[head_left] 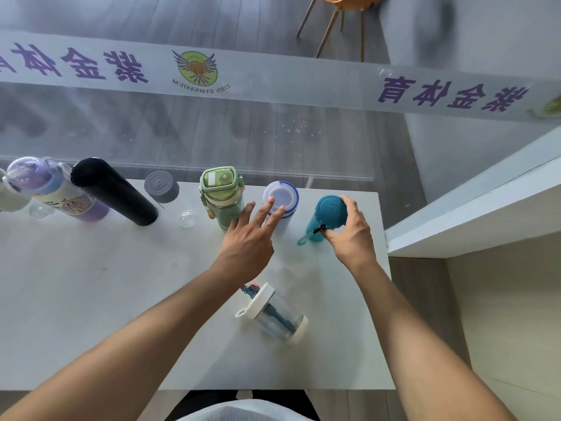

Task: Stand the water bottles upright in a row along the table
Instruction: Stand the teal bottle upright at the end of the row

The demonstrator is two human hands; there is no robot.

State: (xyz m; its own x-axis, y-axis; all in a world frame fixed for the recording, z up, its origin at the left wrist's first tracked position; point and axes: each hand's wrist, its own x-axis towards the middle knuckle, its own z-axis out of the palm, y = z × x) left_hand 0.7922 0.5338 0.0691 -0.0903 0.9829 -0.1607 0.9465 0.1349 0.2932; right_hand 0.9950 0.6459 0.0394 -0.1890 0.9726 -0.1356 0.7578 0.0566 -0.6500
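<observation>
Head view, right hand (349, 235) grip wrapping teal bottle (326, 217) (ribbed round cap), left hand (247, 243) splayed wide.

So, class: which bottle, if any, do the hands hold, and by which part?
The right hand grips the teal bottle around its cap. The left hand holds nothing, its fingertips by the blue-rimmed bottle.

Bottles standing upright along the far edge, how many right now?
7, perhaps more beyond the left edge: white bottle, purple, black, grey-capped clear, green, blue-rimmed, teal.
</observation>
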